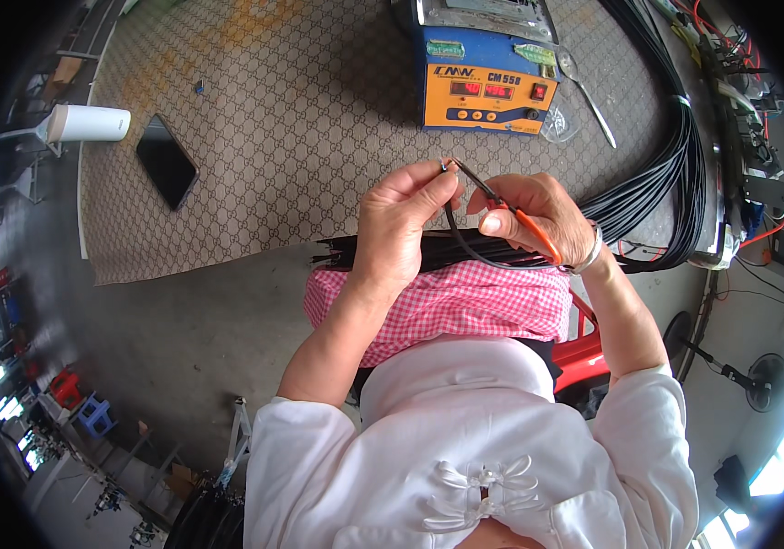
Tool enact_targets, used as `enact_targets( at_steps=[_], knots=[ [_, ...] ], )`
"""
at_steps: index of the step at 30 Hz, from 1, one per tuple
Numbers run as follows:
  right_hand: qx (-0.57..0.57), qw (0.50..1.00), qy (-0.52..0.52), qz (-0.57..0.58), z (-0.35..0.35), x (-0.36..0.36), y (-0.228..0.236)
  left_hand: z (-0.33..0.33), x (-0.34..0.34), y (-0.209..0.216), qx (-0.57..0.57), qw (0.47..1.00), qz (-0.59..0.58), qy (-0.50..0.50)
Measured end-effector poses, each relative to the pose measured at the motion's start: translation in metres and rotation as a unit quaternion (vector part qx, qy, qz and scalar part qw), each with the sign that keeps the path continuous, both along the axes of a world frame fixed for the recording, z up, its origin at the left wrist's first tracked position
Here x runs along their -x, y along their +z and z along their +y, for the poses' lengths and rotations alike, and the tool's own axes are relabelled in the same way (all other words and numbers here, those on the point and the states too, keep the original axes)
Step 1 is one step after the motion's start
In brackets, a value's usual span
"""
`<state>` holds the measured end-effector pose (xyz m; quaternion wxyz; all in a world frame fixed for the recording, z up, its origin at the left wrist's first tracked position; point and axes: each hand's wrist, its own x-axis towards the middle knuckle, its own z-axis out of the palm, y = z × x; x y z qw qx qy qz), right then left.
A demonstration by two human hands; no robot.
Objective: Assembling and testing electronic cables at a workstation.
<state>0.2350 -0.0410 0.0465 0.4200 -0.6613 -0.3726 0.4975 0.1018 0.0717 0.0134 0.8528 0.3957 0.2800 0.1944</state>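
Between the thumb and fingertips of my left hand (394,227) is the end of a black cable (467,245), with a small coppery tip showing. The cable droops from there in a loop beneath my right hand (538,209). Orange-handled pliers (536,234) with slim dark jaws are gripped in that hand. Their jaw tips meet or nearly meet the cable end; I cannot tell whether they pinch it. Both hands are held close together above the table's near edge, over a pink checked cloth (465,302) on my lap.
Beyond my hands stands a blue and orange electric unit (486,96) with lit red displays. Right of it lie a metal spoon (596,108) and a small clear bag (558,125). A thick bundle of black cables (685,174) curves along the right. Leftward are a phone (168,163) and a white cup (90,123).
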Motion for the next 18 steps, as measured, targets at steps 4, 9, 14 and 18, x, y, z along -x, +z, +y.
enact_targets(
  at_steps=[4, 9, 14, 18],
  knots=[
    [-0.005, 1.0, -0.003, 0.001, -0.0001, -0.0006, -0.0031, -0.0005, -0.0003, 0.0005, 0.001, 1.0, -0.009, -0.005],
    [-0.012, 1.0, -0.005, 0.004, 0.0013, -0.0001, -0.0028, -0.0004, -0.0003, -0.0013, 0.03, 1.0, -0.002, -0.006],
    [-0.003, 1.0, -0.01, 0.013, 0.0017, -0.0004, -0.0036, 0.0008, -0.0001, -0.0026, 0.053, 0.999, 0.003, -0.009],
    [0.005, 0.999, -0.017, 0.029, 0.0012, -0.0003, -0.0054, 0.0012, -0.0002, -0.0017, 0.053, 0.998, -0.01, -0.017]
  ],
)
